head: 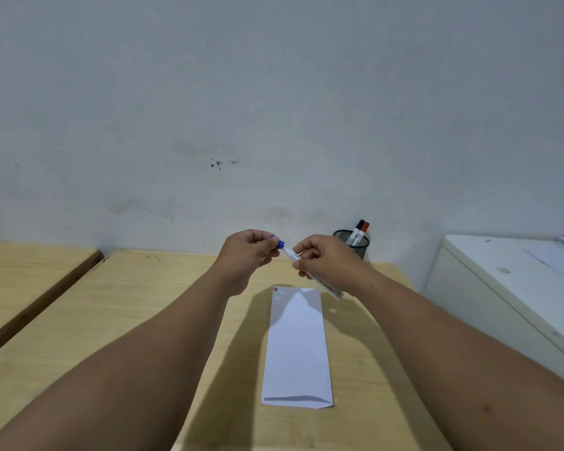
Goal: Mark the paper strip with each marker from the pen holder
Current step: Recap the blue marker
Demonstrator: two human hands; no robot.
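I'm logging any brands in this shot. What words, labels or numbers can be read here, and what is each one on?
No text here can be read.
Blue marker barrel, held in the right hand: dark print, too small and blurred.
Black marker and red marker in the pen holder: dark label print, too blurred.
Paper strip: only small red and dark strokes at its far left corner, no writing.
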